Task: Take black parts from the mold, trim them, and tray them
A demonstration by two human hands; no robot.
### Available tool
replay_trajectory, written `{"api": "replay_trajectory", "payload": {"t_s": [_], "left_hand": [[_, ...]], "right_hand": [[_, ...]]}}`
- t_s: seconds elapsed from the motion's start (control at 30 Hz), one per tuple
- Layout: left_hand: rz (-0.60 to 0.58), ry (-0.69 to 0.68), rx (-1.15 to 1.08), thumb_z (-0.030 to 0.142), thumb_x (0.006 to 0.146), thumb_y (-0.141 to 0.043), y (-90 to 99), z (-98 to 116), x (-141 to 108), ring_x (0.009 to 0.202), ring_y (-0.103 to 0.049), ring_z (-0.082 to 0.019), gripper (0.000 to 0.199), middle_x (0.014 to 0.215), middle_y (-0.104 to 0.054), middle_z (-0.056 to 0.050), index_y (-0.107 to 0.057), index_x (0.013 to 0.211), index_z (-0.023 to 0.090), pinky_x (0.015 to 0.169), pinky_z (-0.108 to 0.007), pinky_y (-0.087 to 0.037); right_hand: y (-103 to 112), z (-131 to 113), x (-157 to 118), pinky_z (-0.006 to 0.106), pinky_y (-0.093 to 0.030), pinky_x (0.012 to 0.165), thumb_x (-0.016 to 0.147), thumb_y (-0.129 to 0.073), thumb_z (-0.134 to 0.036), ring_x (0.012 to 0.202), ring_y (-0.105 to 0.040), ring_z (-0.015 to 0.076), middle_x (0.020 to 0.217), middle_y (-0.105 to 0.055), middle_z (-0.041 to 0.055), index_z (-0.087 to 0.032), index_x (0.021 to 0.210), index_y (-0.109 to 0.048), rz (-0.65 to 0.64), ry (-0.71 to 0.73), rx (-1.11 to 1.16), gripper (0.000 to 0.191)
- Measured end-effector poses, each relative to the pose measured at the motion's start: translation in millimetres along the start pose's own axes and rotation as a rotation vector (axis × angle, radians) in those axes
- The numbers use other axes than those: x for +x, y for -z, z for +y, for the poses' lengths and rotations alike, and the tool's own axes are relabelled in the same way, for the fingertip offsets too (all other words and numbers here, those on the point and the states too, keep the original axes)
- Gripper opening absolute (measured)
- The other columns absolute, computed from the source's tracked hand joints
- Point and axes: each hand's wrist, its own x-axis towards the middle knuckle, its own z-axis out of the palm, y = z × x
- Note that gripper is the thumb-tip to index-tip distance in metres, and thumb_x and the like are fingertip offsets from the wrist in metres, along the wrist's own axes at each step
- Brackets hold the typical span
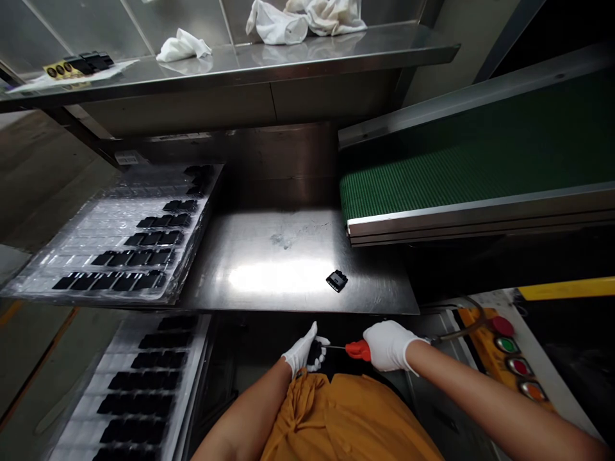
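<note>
Head view, 6 o'clock: white-gloved left hand [303, 351], fingers curled shut round a small black plastic module [316, 353], likely light and stiff, best pinched by its edges; white-gloved right hand [387, 346], fingers closed on a red-handled steel screwdriver [358, 350], its tip at the module.

A small component [337, 280] is lying on the steel table [288, 250], with blister trays [129, 246] sitting to its left, a belt conveyor [461, 173] extending on its right, and a shelf [230, 70] standing behind, bearing cloths [182, 47].
</note>
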Motion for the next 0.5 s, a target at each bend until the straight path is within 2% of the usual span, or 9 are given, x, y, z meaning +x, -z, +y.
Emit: {"api": "replay_trajectory", "payload": {"t_s": [0.2,0.33,0.43,0.5], "left_hand": [[0.015,-0.020,0.049,0.091,0.067,-0.041,0.1,-1,4,0.049,-0.050,-0.009,0.079,0.062,-0.055,0.001,-0.061,0.087,0.017,0.046,-0.020,-0.034],[0.052,-0.074,0.116,0.090,0.070,-0.039,-1.4,-4,11,0.044,-0.044,-0.006,0.072,0.057,-0.045,0.006,-0.051,0.081,0.019,0.047,-0.019,-0.033],[0.079,-0.116,0.214,0.081,0.075,-0.048,-2.7,-7,16,0.043,-0.041,-0.006,0.061,0.055,-0.041,0.009,-0.046,0.082,0.021,0.047,-0.019,-0.033],[0.100,-0.162,0.306,0.069,0.076,-0.060,-3.1,-9,17,0.043,-0.041,-0.006,0.051,0.057,-0.043,0.009,-0.045,0.087,0.022,0.047,-0.020,-0.032]], "right_hand": [[1,2,1,0.044,-0.052,0.072,0.066,-0.061,-0.023,0.089,-0.070,0.0379,0.095,-0.073,0.0184,-0.012,0.097,-0.073,0.000,0.005,-0.011,0.035],[-2,4,1,0.046,-0.053,0.073,0.065,-0.062,-0.021,0.090,-0.069,0.0394,0.095,-0.073,0.0203,-0.010,0.094,-0.074,-0.030,-0.006,-0.025,0.034],[-4,5,1,0.044,-0.053,0.071,0.064,-0.062,-0.022,0.088,-0.070,0.0374,0.094,-0.073,0.0178,-0.012,0.097,-0.073,-0.029,0.016,-0.018,0.036],[-5,6,1,0.044,-0.053,0.072,0.065,-0.061,-0.022,0.089,-0.070,0.0375,0.094,-0.074,0.0175,-0.012,0.097,-0.073,-0.023,0.013,-0.020,0.035]]}}
